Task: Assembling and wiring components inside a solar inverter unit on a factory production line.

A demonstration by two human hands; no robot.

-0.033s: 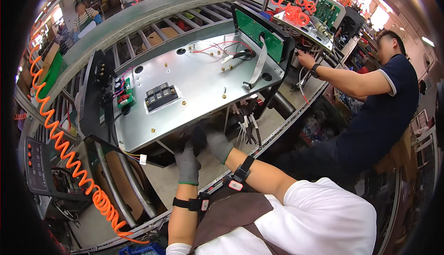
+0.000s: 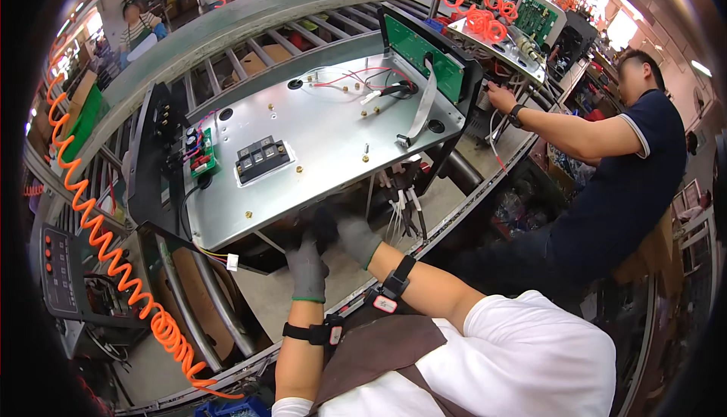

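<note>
Both my hands wear grey gloves and reach under the near edge of a metal chassis (image 2: 318, 133). My left hand (image 2: 306, 269) is upright below that edge, its fingers lost in the dark beneath. Just beside it, my right hand (image 2: 356, 239) points inward, fingertips also hidden in shadow. What they touch or hold there cannot be made out. On the chassis plate sit a black power module (image 2: 263, 160), a small green circuit board (image 2: 203, 154) and several brass standoffs. A larger green board (image 2: 424, 55) stands at the right end with a grey ribbon cable (image 2: 422, 110).
Loose cables (image 2: 405, 209) hang below the chassis on the right. A white connector (image 2: 232, 262) dangles at its near left corner. Metal rollers (image 2: 204, 296) lie underneath. An orange coiled hose (image 2: 106, 239) runs down the left. A co-worker (image 2: 613, 167) works at another unit on the right.
The chassis has shifted very slightly to the left. My hands stay in almost the same place beneath its edge.
</note>
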